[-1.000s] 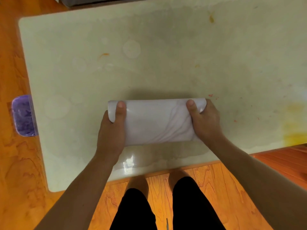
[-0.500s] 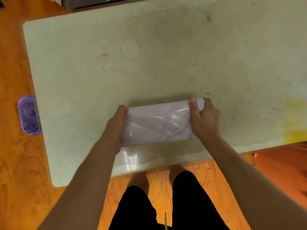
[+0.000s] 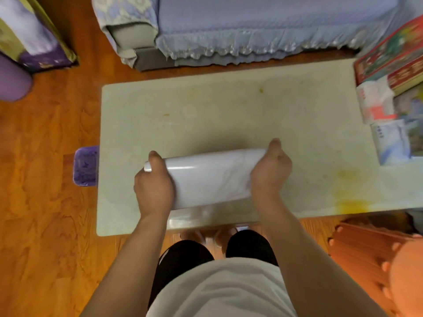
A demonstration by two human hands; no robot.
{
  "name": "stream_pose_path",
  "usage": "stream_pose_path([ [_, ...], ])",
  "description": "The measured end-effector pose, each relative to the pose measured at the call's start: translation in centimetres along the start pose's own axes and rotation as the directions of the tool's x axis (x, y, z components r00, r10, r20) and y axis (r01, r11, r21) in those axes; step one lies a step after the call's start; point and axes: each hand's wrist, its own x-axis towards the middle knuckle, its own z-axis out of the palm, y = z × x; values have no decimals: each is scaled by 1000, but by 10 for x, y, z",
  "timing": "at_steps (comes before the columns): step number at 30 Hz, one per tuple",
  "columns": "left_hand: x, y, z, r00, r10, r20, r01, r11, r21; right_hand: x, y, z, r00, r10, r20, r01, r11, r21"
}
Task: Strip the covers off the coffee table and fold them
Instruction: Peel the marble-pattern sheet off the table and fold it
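Now we clench the cover at both ends, left hand, right hand; glossy, soft, likely slippery, so grip ends firmly.

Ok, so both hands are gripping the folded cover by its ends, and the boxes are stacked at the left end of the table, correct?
Not quite. In the head view both hands, left hand and right hand, do grip the folded cover by its ends, but the boxes sit at the right end of the table.

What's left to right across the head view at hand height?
Purple bin → left hand → folded cover → right hand → yellow stain on the table.
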Motion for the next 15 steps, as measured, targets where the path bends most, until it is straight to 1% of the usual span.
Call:
stream_pose_path([
  [2, 3, -5, 3, 988, -146, 53, 149, 986, -73, -5, -23, -9, 986, -164, 25, 164, 986, -2],
  [4, -4, -11, 7, 964, -224, 145, 240, 965, -105, -15, -44, -23, 951, -304, 57, 306, 952, -28],
  [6, -6, -18, 14, 937, -274, 216, 301, 949, -99, -22, -55, -39, 920, -385, 71, 391, 915, -99],
  [7, -5, -22, 19, 930, -276, 242, 301, 951, -69, -25, -57, -46, 920, -383, 76, 391, 909, -147],
  [8, -10, -21, 21, 931, -261, 256, 275, 961, -19, -25, -56, -57, 933, -352, 75, 360, 911, -201],
  [9, -20, -16, 20, 943, -227, 244, 224, 974, 37, -24, -52, -66, 958, -275, 84, 287, 926, -245],
  [11, -49, -12, 15, 982, -98, 161, 71, 983, 169, -15, -37, -92, 996, -30, 85, 56, 948, -314],
  [12, -66, -12, 11, 991, -7, 136, -23, 975, 219, -8, -26, -105, 994, 89, 69, -60, 938, -341],
  [13, -87, -16, 6, 983, 105, 147, -141, 956, 258, -3, -12, -120, 981, 188, 54, -159, 926, -342],
  [15, -125, -31, -6, 927, 319, 196, -364, 890, 275, 2, 17, -146, 948, 307, 83, -271, 917, -293],
])
